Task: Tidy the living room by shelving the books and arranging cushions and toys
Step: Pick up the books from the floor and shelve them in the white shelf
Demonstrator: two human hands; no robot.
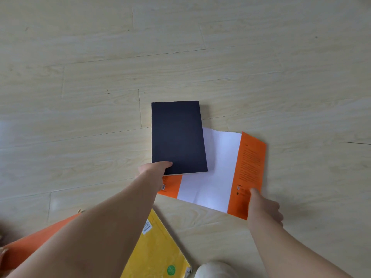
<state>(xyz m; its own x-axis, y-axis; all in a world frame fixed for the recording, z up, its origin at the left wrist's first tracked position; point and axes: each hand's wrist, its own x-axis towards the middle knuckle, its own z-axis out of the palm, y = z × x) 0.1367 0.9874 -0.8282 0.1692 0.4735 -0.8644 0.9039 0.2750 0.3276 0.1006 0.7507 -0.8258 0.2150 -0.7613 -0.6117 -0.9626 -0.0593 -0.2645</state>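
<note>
A dark navy book lies on the wooden floor, partly on top of an unfolded dust jacket that is white inside with orange flaps. My left hand grips the book's near left corner, thumb on the cover. The jacket's right orange flap is pinched at its near edge by my right hand, thumb on top. A yellow book lies flat on the floor near me, below my left forearm.
An orange book or cover shows at the lower left, mostly behind my left arm. A pale rounded object sits at the bottom edge beside the yellow book. Light wood floor stretches beyond the books.
</note>
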